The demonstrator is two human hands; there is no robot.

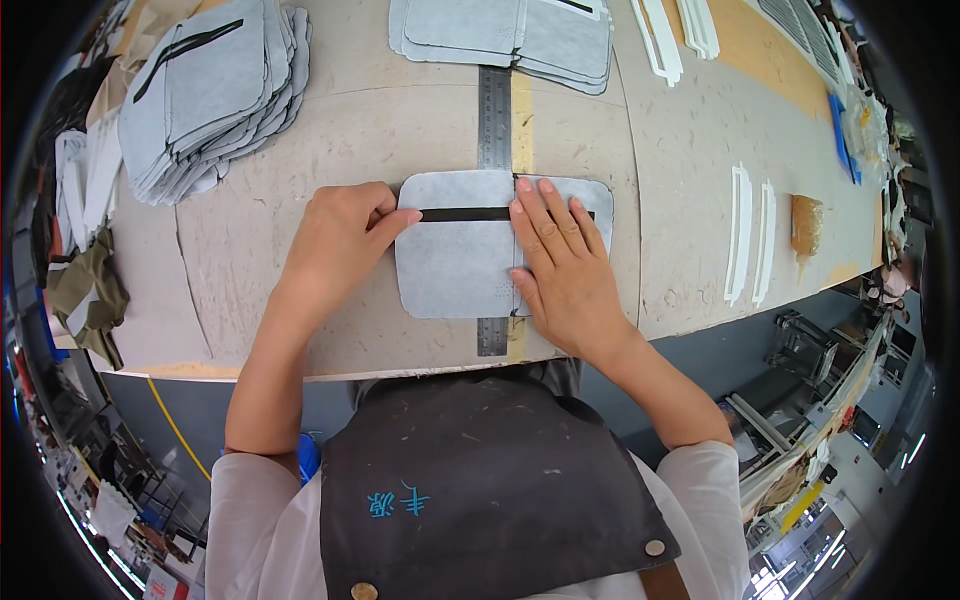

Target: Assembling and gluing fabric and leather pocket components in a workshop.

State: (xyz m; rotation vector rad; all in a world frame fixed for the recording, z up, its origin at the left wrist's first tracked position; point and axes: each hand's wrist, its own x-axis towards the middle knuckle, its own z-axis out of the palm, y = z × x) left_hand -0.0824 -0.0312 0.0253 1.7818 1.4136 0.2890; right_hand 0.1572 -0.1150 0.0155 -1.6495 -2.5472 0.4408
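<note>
At the left edge of the frame I have an olive-green cloth (pixel 95 285), with white strips (pixel 98 180) above it. In the upper left, a stack of grey panels (pixel 225 120) lies fanned on the counter (pixel 340 130), a loose black strip (pixel 185 52) on top. My left hand (pixel 340 240) comes next, left of centre: its fingers are curled in, and my thumb tip lies at the left end of a black band. I cannot tell whether they pinch it or only press there. The grey panel (pixel 455 270) lies flat at the centre, the black band (pixel 465 214) running across its upper half. Under the panel a metal ruler (pixel 494 120) shows above and below, a yellow strip (pixel 522 110) beside it; more grey panels (pixel 460 25) are stacked at the top centre. My right hand (pixel 565 265) is flat on the panel's right half, fingers extended and slightly parted, gripping nothing, partly covering the band. White strips (pixel 657 40) lie at upper right; farther right are two narrow white frames (pixel 738 240) and a brown block (pixel 806 228).
</note>
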